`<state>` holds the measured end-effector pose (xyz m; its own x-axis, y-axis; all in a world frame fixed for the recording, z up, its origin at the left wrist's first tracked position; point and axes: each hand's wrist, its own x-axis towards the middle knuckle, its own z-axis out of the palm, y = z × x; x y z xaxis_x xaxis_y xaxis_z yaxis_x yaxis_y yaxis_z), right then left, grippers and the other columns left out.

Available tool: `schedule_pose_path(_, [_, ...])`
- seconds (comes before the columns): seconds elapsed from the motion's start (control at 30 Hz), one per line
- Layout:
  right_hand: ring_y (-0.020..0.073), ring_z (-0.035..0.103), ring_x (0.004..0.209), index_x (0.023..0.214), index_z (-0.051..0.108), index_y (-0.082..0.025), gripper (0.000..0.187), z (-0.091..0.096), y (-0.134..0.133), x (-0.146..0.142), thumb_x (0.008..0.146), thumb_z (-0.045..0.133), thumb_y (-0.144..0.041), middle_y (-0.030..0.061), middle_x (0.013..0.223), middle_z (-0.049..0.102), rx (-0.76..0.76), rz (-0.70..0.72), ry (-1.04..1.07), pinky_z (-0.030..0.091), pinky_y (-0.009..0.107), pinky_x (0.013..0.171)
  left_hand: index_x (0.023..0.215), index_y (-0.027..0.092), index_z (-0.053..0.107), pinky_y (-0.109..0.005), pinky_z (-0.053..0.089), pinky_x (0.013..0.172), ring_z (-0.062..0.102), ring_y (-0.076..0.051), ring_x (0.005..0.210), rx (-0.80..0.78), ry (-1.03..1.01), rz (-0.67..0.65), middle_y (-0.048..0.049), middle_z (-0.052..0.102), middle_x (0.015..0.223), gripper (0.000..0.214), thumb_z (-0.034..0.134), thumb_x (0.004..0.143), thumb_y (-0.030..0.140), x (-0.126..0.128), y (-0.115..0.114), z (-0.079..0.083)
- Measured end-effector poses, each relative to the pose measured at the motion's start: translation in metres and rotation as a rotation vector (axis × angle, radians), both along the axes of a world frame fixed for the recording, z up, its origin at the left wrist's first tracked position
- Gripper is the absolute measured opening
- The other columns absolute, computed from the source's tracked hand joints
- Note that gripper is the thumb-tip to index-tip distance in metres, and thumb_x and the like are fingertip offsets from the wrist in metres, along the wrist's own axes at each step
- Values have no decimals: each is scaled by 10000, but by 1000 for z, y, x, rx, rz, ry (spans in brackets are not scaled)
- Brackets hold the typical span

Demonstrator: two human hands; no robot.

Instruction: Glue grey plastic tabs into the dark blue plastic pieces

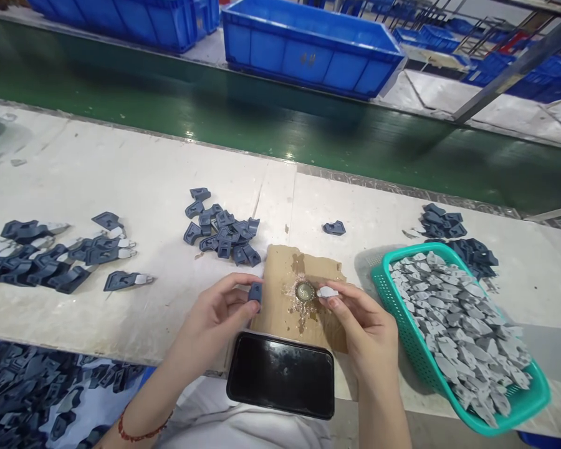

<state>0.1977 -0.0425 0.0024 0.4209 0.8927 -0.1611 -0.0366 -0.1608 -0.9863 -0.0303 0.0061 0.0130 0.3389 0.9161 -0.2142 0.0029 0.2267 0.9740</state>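
Note:
My left hand [225, 307] pinches a small dark blue plastic part [255, 295] at the left edge of a stained piece of cardboard [273, 274]. Between thumb and fingers, my right hand [365, 319] grips a small light grey part [328, 292]. Its tip sits just beside a small round dish [304, 291] of clear liquid on the cardboard, and I cannot tell whether they touch. Wet splashes surround the dish. Below the cardboard lies a black smartphone [280, 375] with a dark screen.
A green basket [387, 299] of grey parts stands at the right. Dark blue parts lie in piles [224, 231], with joined blue-and-grey pieces [126, 280] at the left. Loose blue parts [23, 386] fill the lower left. Behind runs a green belt [177, 106] with blue crates [308, 50] beyond.

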Motion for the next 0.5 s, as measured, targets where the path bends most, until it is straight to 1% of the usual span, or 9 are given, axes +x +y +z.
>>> schedule_pose_path(0.07, [241,753,941,961,826,-237,171,-2,-1,2,827,830,-344,83,1023,806,9,4,21,637,360,818,1121,200,693,-287,600,750,724,-192,862,-1,-5,-14,-82,763,947,220,674,914,271,10,-1,-1])
schedule_pose_path(0.13, [227,755,903,960,824,-249,163,-3,-2,3,824,835,-339,69,981,806,6,-9,40,639,342,791,1113,205,686,-285,602,785,723,-187,904,13,6,-22,-83,763,999,201,659,917,246,19,-2,-2])
schedule_pose_path(0.3, [173,727,798,987,830,-264,191,-5,-2,5,811,853,-335,51,951,794,12,-34,13,615,289,751,1117,201,681,-286,616,789,728,-176,879,36,-1,-19,-80,764,1008,199,654,922,231,30,-4,-8])
schedule_pose_path(0.4, [197,721,877,978,834,-259,186,-7,-1,7,807,856,-329,64,1003,785,26,-25,-32,601,310,791,1115,192,704,-278,624,780,736,-176,866,73,-11,-4,-85,758,1021,201,667,921,230,31,-7,-13])
schedule_pose_path(0.5, [229,699,1023,973,833,-268,146,-8,-2,7,845,822,-337,68,1056,773,56,-2,-68,580,347,887,1097,191,727,-266,622,797,732,-177,914,115,10,1,-94,730,1124,185,667,924,218,31,-8,-15])
